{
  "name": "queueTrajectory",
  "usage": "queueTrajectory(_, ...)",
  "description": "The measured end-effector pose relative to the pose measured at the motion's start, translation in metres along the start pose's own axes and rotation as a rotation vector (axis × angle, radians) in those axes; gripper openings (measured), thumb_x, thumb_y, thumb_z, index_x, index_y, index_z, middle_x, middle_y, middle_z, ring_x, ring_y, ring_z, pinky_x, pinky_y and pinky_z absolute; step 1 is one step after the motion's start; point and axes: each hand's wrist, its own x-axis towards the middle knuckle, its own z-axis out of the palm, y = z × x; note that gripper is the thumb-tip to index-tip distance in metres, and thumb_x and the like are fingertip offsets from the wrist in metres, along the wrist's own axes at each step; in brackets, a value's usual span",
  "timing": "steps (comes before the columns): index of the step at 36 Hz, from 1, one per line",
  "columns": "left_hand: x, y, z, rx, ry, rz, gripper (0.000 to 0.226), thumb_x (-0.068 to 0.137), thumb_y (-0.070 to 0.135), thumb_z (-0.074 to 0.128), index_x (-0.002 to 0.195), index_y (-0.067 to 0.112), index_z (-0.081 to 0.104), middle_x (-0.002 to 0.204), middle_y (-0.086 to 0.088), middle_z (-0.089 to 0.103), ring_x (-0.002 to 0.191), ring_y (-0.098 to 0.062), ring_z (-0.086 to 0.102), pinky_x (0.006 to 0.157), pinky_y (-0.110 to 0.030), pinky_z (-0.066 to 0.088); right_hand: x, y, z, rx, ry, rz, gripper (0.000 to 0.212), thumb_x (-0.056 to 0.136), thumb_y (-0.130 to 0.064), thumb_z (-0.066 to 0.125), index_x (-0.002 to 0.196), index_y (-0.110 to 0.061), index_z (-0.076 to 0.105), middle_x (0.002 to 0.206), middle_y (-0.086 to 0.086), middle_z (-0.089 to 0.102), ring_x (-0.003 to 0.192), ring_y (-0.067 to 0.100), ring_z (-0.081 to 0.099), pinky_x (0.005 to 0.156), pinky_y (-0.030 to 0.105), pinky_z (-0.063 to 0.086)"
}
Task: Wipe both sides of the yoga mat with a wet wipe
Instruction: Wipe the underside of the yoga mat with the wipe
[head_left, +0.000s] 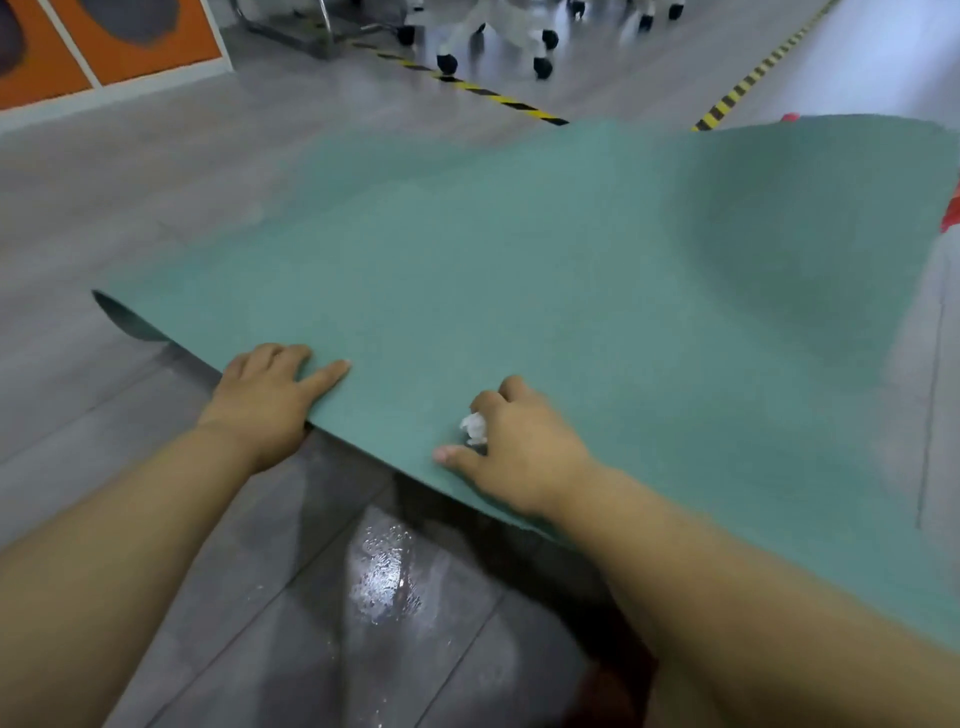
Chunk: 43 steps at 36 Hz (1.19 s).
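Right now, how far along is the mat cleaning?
Midway, apparently. Both hands lift the green yoga mat's near edge off the floor: left hand grips it, right hand also holds a crumpled wet wipe. Whether either face was wiped can't be told.

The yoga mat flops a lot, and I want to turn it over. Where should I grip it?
Probably the raised near edge of the yoga mat, from the person's side: it's lifted off the floor, so fingers fit beneath, as the left hand grips it.
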Motion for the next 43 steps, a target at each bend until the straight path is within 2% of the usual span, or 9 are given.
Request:
queueTrajectory(5,0.019,-0.030,0.020,-0.021,0.021,-0.071,0.065,0.094,0.021,0.041,0.149,0.041,0.011,0.156,-0.004,0.015,0.140,-0.036,0.014,0.114,-0.041,0.015,0.009,-0.022,0.026,-0.120,-0.131,-0.061,0.074,0.067,-0.066,0.067,0.116,-0.013,0.050,0.117,0.006,0.037,0.113,0.025,0.038,0.096,0.034,0.038)
queueTrajectory(11,0.029,-0.043,0.019,0.020,-0.015,-0.032,0.054,0.100,0.013,0.032,0.151,0.024,0.017,0.156,-0.009,0.019,0.138,-0.036,0.026,0.114,-0.040,0.022,0.008,-0.043,0.033,-0.256,-0.029,-0.145,0.031,0.086,-0.024,0.052,0.112,-0.007,0.051,0.117,0.009,0.040,0.108,0.030,0.045,0.075,0.031,0.035)
queueTrajectory(17,-0.012,-0.058,-0.023,0.096,0.087,-0.038,0.044,0.097,0.008,0.033,0.141,0.015,0.034,0.139,-0.009,0.041,0.120,-0.033,0.044,0.094,-0.040,0.042,-0.016,-0.065,0.012,-0.327,0.175,-0.143,0.024,0.086,-0.008,0.047,0.110,-0.008,0.051,0.115,0.009,0.043,0.104,0.030,0.047,0.068,0.030,0.030)
queueTrajectory(22,-0.076,-0.074,-0.054,0.122,0.103,-0.119,0.042,0.100,0.011,0.032,0.142,0.014,0.031,0.146,-0.012,0.031,0.131,-0.035,0.038,0.104,-0.042,0.037,-0.037,-0.093,-0.011,-0.290,0.484,-0.293,0.024,0.055,-0.001,0.080,0.064,-0.007,0.058,0.067,0.010,0.053,0.047,0.029,0.052,0.037,0.023,0.028)
queueTrajectory(29,-0.193,-0.095,-0.111,0.089,0.193,-0.218,0.045,0.100,0.017,0.038,0.144,0.016,0.026,0.155,-0.010,0.016,0.141,-0.035,0.021,0.109,-0.047,0.034,-0.086,-0.140,-0.041,-0.172,0.748,-0.516,0.021,0.079,-0.014,0.038,0.069,-0.007,0.055,0.070,0.010,0.050,0.048,0.027,0.045,0.033,0.027,0.033)
queueTrajectory(33,-0.261,-0.102,-0.136,0.043,0.363,-0.243,0.047,0.096,0.017,0.049,0.141,0.016,0.036,0.154,-0.011,0.023,0.135,-0.033,0.035,0.106,-0.041,0.036,-0.125,-0.161,-0.065,-0.185,0.872,-0.656,0.019,0.081,-0.011,0.041,0.072,-0.007,0.057,0.070,0.011,0.050,0.051,0.026,0.044,0.043,0.026,0.031)
queueTrajectory(37,-0.301,-0.116,-0.135,-0.068,0.715,-0.148,0.037,0.068,-0.006,0.074,0.104,0.001,0.064,0.110,-0.024,0.062,0.092,-0.046,0.059,0.076,-0.052,0.053,-0.156,-0.173,-0.088,-0.171,0.993,-0.755,0.016,0.082,-0.006,0.042,0.075,-0.005,0.057,0.071,0.013,0.050,0.055,0.027,0.043,0.048,0.029,0.031)
queueTrajectory(40,-0.311,-0.114,-0.125,-0.220,0.828,-0.180,0.045,0.061,-0.019,0.070,0.102,-0.001,0.066,0.100,-0.024,0.064,0.083,-0.045,0.060,0.072,-0.051,0.053,-0.179,-0.168,-0.101,-0.136,1.063,-0.771,0.019,0.082,-0.003,0.044,0.074,0.002,0.060,0.072,0.016,0.051,0.058,0.028,0.044,0.049,0.032,0.037)
queueTrajectory(43,-0.314,-0.105,-0.110,-0.392,0.864,-0.385,0.038,0.081,-0.008,0.054,0.115,0.006,0.062,0.110,-0.023,0.061,0.095,-0.045,0.058,0.079,-0.047,0.049,-0.200,-0.148,-0.115,-0.112,1.138,-0.701,0.023,0.084,-0.004,0.042,0.075,0.006,0.061,0.074,0.019,0.051,0.060,0.032,0.048,0.050,0.035,0.042)
